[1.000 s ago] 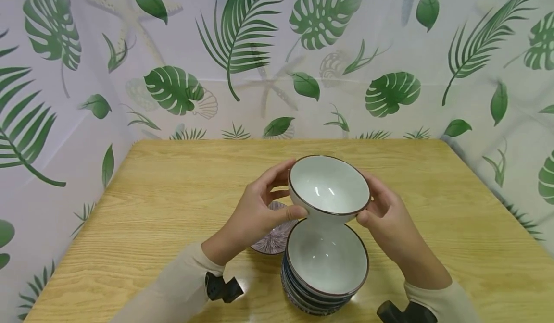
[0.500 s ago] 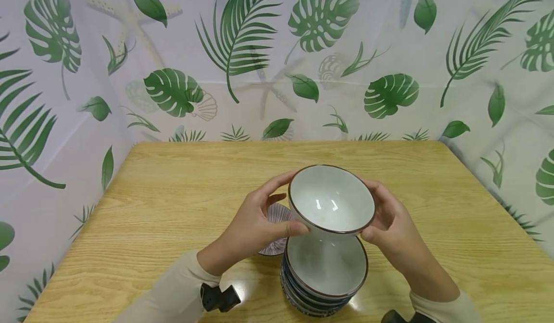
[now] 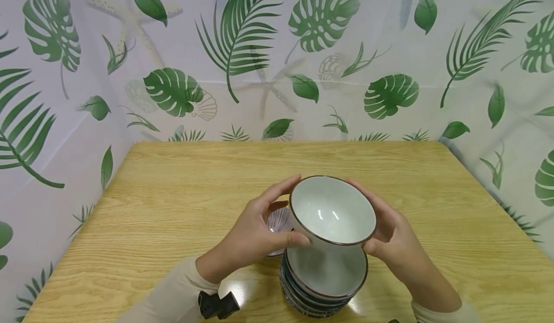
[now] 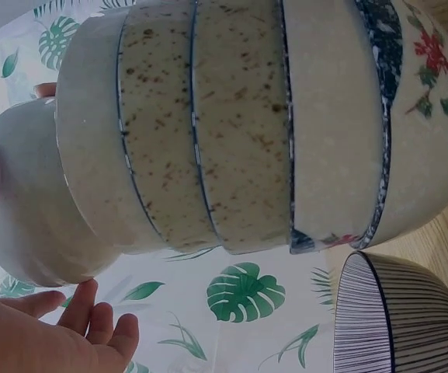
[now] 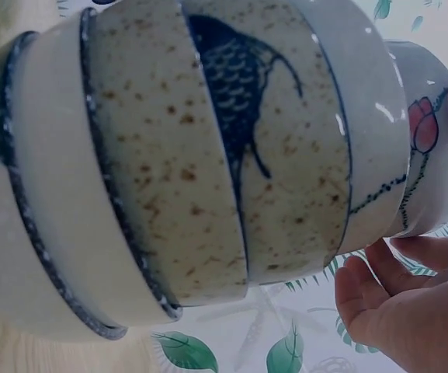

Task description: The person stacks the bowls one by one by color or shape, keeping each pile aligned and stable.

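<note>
Both hands hold a white bowl (image 3: 333,210) with a brown rim, tilted over a stack of nested bowls. My left hand (image 3: 259,227) grips its left side, thumb low at the front and fingers behind. At the other side my right hand (image 3: 396,236) grips it likewise. A red tulip (image 5: 424,132) decorates its outside in the right wrist view. Directly below, the stack's top bowl (image 3: 329,272) is white inside; whether the held bowl touches it I cannot tell. Lower down are speckled bowls (image 4: 239,124) and a bowl with red flowers (image 4: 433,116).
A smaller striped bowl (image 3: 279,222) stands just left of the stack, partly hidden behind my left hand. The wooden table (image 3: 173,193) reaches back to a leaf-patterned cloth wall (image 3: 242,116), which also encloses the sides.
The held bowl has come down and nearer to me, closer over the stack, and both hands have moved with it. The stack stays in place.
</note>
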A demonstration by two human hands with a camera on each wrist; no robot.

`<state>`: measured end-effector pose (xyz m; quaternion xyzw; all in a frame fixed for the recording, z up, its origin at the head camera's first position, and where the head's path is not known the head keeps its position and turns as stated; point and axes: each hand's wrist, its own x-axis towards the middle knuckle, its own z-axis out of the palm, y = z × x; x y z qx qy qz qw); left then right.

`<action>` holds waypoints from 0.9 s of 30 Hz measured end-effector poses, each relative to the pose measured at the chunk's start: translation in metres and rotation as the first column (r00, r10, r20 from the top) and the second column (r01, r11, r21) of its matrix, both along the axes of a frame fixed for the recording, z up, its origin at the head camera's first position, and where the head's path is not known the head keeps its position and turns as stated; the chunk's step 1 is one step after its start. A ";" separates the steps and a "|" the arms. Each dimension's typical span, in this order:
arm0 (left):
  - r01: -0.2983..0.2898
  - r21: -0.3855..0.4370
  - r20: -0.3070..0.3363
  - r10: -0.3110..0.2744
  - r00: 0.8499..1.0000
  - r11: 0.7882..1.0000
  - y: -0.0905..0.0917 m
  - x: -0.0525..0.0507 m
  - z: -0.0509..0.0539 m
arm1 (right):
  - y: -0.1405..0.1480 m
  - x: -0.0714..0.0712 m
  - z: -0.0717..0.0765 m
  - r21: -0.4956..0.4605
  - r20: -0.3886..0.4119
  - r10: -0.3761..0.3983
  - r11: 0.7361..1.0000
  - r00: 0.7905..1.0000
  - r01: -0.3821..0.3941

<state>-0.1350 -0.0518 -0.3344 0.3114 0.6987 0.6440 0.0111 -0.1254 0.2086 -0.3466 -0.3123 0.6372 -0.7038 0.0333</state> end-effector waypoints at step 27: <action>0.021 -0.050 -0.107 -0.027 0.994 0.999 -0.004 0.009 -0.007 | 0.001 0.013 -0.005 0.040 -0.087 0.008 0.999 0.996 -0.004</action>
